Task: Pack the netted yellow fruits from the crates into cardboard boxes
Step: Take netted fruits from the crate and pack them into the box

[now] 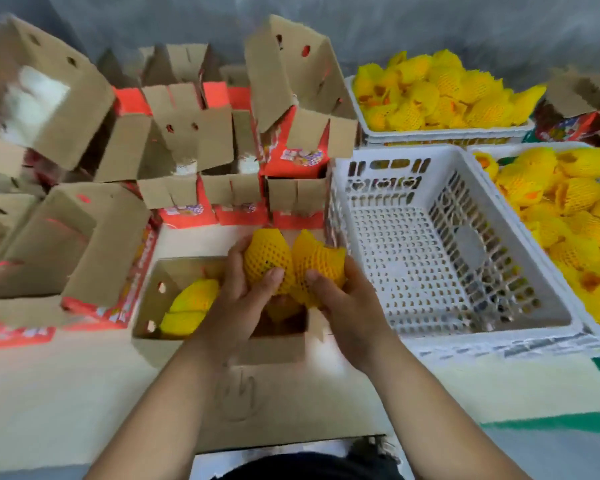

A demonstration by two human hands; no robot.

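Holding two netted fruits (293, 263) above the near open box (160, 306) — left hand (246, 292) and right hand (340, 299) curling round one each; probably soft, bruisable — cupping mid-body, not squeezing.

The two fruits (291, 261) between the hands wore yellow diamond-mesh netting; the box (153, 296) beneath them was plain brown cardboard, the crate (430, 244) just right of the right hand was white lattice, and the boxes (291, 157) beyond the hands showed red printed sides
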